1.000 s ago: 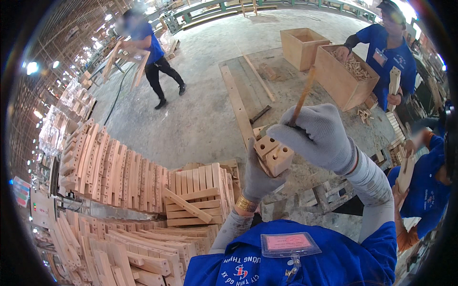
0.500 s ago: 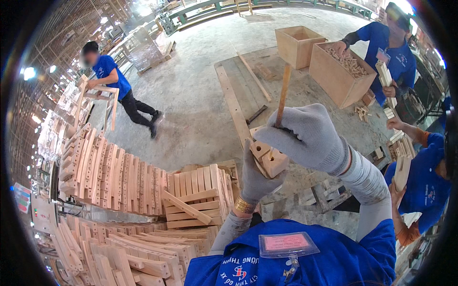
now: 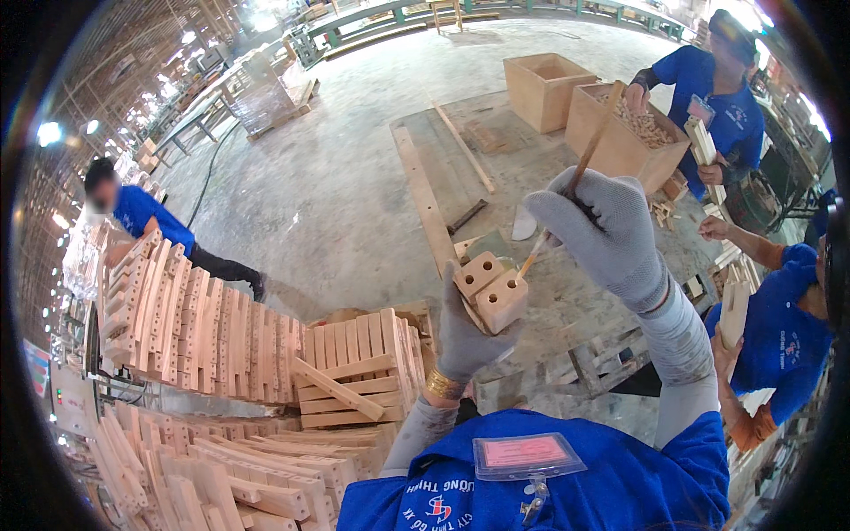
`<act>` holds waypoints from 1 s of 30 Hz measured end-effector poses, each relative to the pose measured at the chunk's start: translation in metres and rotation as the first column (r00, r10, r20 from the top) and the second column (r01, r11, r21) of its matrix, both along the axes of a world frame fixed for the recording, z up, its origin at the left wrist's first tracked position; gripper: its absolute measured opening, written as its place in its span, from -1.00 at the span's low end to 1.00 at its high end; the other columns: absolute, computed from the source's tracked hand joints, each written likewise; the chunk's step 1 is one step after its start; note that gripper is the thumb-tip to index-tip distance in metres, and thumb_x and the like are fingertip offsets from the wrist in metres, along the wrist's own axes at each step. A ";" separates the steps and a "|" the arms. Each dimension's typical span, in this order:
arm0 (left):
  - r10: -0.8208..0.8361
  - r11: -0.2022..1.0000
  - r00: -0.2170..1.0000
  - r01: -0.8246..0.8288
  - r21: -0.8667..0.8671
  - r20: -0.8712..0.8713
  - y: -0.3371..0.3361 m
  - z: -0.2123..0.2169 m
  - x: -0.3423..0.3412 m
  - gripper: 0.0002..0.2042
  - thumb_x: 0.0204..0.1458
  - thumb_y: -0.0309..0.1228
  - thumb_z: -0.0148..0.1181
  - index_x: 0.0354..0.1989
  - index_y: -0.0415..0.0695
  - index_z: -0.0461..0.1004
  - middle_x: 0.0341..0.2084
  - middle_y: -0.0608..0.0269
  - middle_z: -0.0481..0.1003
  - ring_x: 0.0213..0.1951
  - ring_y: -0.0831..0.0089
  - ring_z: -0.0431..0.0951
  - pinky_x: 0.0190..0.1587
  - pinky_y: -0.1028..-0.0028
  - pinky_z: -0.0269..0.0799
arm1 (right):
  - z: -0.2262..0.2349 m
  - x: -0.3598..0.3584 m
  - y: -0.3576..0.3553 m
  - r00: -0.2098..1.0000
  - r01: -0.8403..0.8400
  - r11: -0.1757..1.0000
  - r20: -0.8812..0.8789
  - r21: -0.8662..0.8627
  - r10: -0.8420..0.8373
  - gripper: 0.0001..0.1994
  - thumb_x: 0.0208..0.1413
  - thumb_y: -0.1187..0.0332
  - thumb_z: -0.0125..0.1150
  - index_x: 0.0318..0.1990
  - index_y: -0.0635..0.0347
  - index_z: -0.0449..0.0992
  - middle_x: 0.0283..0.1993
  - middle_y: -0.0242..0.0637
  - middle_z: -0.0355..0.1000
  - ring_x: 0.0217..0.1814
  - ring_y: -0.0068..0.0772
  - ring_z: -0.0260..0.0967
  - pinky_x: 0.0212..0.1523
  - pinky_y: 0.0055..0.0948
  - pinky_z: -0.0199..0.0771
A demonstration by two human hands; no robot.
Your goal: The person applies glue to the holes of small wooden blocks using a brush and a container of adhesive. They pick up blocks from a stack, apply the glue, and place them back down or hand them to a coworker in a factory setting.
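Two pale wooden pieces lie side by side in my left hand (image 3: 471, 341), their ends facing up: the nearer piece (image 3: 505, 303) and the farther piece (image 3: 478, 273). Dark round holes are drilled into both ends. My gloved right hand (image 3: 611, 239) is closed round a thin brown stick (image 3: 597, 133), which slants up to the right. Its pale lower tip is beside a hole in the nearer piece; whether it touches the wood I cannot tell. The left fingers wrap the pieces from below and from the left side.
Stacked drilled wooden parts (image 3: 212, 332) fill the left side, by a slatted stack (image 3: 354, 363). On the floor lie a long board (image 3: 416, 190) and a hammer-like tool (image 3: 467, 217). A box of dowels (image 3: 620, 146) stands ahead right, next to another box (image 3: 542, 93). Co-workers are left and right.
My right hand has moved right and lifted off the wooden pieces, so the stick leans more and its tip and the holes show. The co-worker at left has moved nearer the stacked parts.
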State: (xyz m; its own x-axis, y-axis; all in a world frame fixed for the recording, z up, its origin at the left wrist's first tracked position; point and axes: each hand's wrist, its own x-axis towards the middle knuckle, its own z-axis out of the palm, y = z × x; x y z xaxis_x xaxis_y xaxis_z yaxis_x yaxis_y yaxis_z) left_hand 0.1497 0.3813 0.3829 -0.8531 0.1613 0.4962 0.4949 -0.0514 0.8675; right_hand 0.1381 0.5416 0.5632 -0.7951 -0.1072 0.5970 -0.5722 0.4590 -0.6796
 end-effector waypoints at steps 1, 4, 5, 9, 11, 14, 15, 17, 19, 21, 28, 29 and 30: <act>0.016 1.000 1.000 -0.016 -0.015 -0.020 -0.002 -0.005 -0.001 0.10 -0.33 -0.52 0.37 0.29 -0.17 -0.43 0.05 -0.08 0.23 0.03 0.20 0.39 0.01 0.28 0.39 | -0.002 -0.001 0.000 1.000 -0.005 1.000 0.000 0.005 0.005 -0.75 0.02 0.28 0.21 -0.53 0.30 0.47 -0.74 -0.27 0.32 -0.74 -0.53 0.31 -0.71 -0.55 0.21; 0.041 0.998 0.997 -0.043 -0.034 -0.058 -0.003 -0.013 -0.004 0.11 -0.34 -0.49 0.39 0.29 -0.17 -0.42 0.05 -0.08 0.23 0.04 0.19 0.38 0.00 0.29 0.40 | -0.007 -0.004 -0.001 0.997 -0.045 0.995 -0.066 0.089 0.051 -0.74 0.01 0.27 0.22 -0.56 0.27 0.44 -0.75 -0.25 0.28 -0.76 -0.44 0.29 -0.71 -0.52 0.20; 0.039 0.999 0.998 -0.041 -0.024 -0.057 -0.002 -0.013 -0.004 0.11 -0.35 -0.49 0.39 0.29 -0.17 -0.41 0.06 -0.08 0.23 0.04 0.19 0.38 0.00 0.29 0.40 | -0.007 -0.004 -0.002 0.996 -0.061 0.991 -0.061 0.115 0.068 -0.74 0.01 0.26 0.22 -0.57 0.26 0.44 -0.75 -0.24 0.27 -0.76 -0.40 0.30 -0.71 -0.51 0.20; 0.044 0.999 0.999 -0.045 -0.028 -0.028 -0.002 -0.012 -0.003 0.12 -0.35 -0.48 0.39 0.29 -0.16 -0.41 0.06 -0.08 0.22 0.05 0.19 0.37 -0.02 0.29 0.42 | -0.006 -0.006 -0.009 0.985 -0.134 0.968 -0.079 0.212 0.153 -0.72 0.01 0.23 0.20 -0.59 0.23 0.41 -0.75 -0.19 0.24 -0.74 -0.27 0.30 -0.70 -0.46 0.21; 0.027 1.000 1.000 -0.027 -0.016 -0.005 -0.003 -0.012 -0.003 0.12 -0.35 -0.48 0.39 0.29 -0.17 -0.41 0.06 -0.08 0.21 0.05 0.20 0.37 -0.02 0.30 0.42 | -0.005 -0.008 -0.009 0.983 -0.127 0.960 -0.094 0.250 0.155 -0.72 0.02 0.23 0.19 -0.60 0.22 0.40 -0.75 -0.18 0.24 -0.73 -0.23 0.30 -0.70 -0.44 0.21; 0.010 1.000 1.000 -0.010 0.006 -0.011 -0.002 -0.010 -0.002 0.12 -0.36 -0.48 0.39 0.29 -0.18 -0.42 0.07 -0.07 0.21 0.05 0.21 0.37 -0.02 0.30 0.42 | -0.003 -0.007 -0.008 0.989 -0.091 0.959 -0.087 0.268 0.118 -0.70 0.02 0.24 0.18 -0.62 0.23 0.39 -0.75 -0.18 0.24 -0.73 -0.21 0.30 -0.70 -0.42 0.21; 0.008 1.000 1.000 -0.008 0.013 -0.019 -0.001 -0.009 -0.002 0.12 -0.36 -0.48 0.39 0.29 -0.18 -0.42 0.07 -0.07 0.20 0.05 0.21 0.37 -0.02 0.30 0.42 | -0.002 -0.006 -0.007 0.989 -0.106 0.961 -0.076 0.255 0.129 -0.70 0.02 0.24 0.19 -0.62 0.24 0.38 -0.75 -0.18 0.24 -0.73 -0.22 0.30 -0.70 -0.43 0.21; 0.006 1.000 1.000 -0.006 0.019 -0.004 -0.002 -0.010 -0.003 0.12 -0.36 -0.48 0.39 0.29 -0.18 -0.42 0.06 -0.07 0.21 0.05 0.22 0.37 -0.02 0.31 0.42 | -0.001 -0.006 -0.008 0.990 -0.121 0.965 -0.050 0.231 0.136 -0.69 0.02 0.24 0.19 -0.63 0.25 0.37 -0.75 -0.19 0.24 -0.74 -0.24 0.30 -0.70 -0.44 0.21; 0.005 1.000 1.000 -0.005 0.027 0.004 -0.002 -0.012 -0.003 0.12 -0.36 -0.48 0.39 0.29 -0.18 -0.41 0.05 -0.06 0.22 0.05 0.21 0.37 -0.02 0.31 0.41 | 0.000 -0.006 -0.009 0.992 -0.114 0.971 -0.020 0.209 0.121 -0.68 0.02 0.23 0.19 -0.64 0.26 0.37 -0.75 -0.19 0.24 -0.74 -0.27 0.30 -0.70 -0.45 0.22; 0.010 0.999 1.000 -0.010 0.038 0.001 0.000 -0.013 -0.004 0.11 -0.36 -0.48 0.39 0.29 -0.18 -0.41 0.04 -0.06 0.24 0.04 0.21 0.38 -0.01 0.31 0.41 | -0.002 -0.009 -0.006 0.996 -0.078 0.983 -0.018 0.169 0.082 -0.69 0.02 0.24 0.19 -0.61 0.28 0.40 -0.75 -0.19 0.25 -0.75 -0.29 0.29 -0.70 -0.47 0.21; 0.084 0.996 0.993 -0.087 -0.033 -0.086 -0.001 -0.013 -0.005 0.10 -0.35 -0.47 0.39 0.30 -0.18 -0.39 0.02 -0.04 0.27 0.02 0.21 0.40 -0.01 0.33 0.40 | 0.012 0.013 0.003 0.995 0.034 0.978 0.095 -0.203 -0.015 -0.77 0.10 0.27 0.12 -0.42 0.27 0.50 -0.63 -0.33 0.41 -0.69 -0.57 0.32 -0.68 -0.58 0.27; 0.097 0.994 0.992 -0.101 -0.042 -0.085 -0.003 -0.013 -0.003 0.10 -0.35 -0.46 0.39 0.30 -0.18 -0.39 0.01 -0.03 0.28 0.02 0.22 0.40 -0.01 0.33 0.40 | 0.006 0.013 0.008 0.994 0.063 0.956 0.099 -0.287 -0.036 -0.79 0.14 0.29 0.06 -0.34 0.26 0.48 -0.60 -0.33 0.42 -0.68 -0.57 0.32 -0.67 -0.58 0.29; 0.106 0.992 0.991 -0.111 -0.054 -0.084 -0.004 -0.012 -0.001 0.11 -0.35 -0.46 0.39 0.30 -0.18 -0.39 0.01 -0.03 0.29 0.02 0.23 0.40 -0.02 0.34 0.40 | -0.004 0.013 0.016 0.993 0.095 0.924 0.105 -0.369 -0.061 -0.80 0.17 0.30 0.00 -0.27 0.26 0.46 -0.58 -0.33 0.43 -0.68 -0.56 0.31 -0.66 -0.57 0.30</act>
State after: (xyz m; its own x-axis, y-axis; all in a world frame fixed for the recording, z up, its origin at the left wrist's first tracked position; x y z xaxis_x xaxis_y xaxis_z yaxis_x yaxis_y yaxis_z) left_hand 0.1482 0.3773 0.3708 -0.8244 0.1009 0.5569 0.5636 0.0557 0.8242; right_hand 0.1511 0.5572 0.5588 -0.8440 0.1738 0.5074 -0.4735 0.2030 -0.8571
